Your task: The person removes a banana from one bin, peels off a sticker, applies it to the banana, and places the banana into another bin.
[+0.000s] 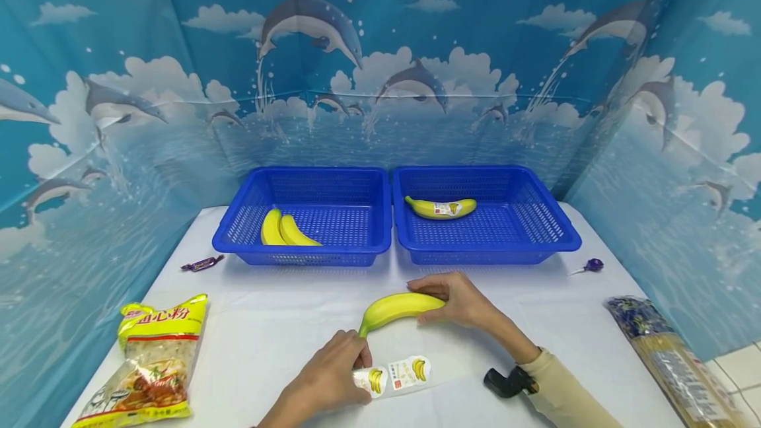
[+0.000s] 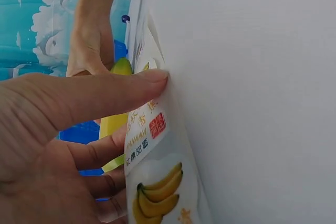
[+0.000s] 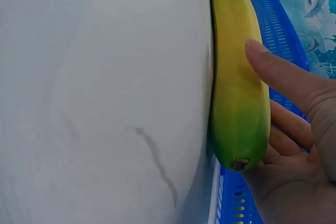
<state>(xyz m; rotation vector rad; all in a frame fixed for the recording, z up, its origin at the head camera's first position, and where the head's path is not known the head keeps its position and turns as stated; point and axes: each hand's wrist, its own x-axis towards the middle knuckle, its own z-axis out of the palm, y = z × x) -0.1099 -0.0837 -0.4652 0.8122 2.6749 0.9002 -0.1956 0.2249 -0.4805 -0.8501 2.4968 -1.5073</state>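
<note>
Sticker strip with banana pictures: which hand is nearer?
Left. The left hand touches the sticker strip at its left end; the right hand is farther away, holding the banana.

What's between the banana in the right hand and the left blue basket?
Just bare white tabletop between the banana and left basket; the head view shows it.

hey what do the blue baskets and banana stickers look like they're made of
Left basket and right basket: likely molded plastic, slightly glossy, given the regular holes and rounded rims. Banana stickers: smooth, crisply printed, perhaps coated paper or film.
</note>
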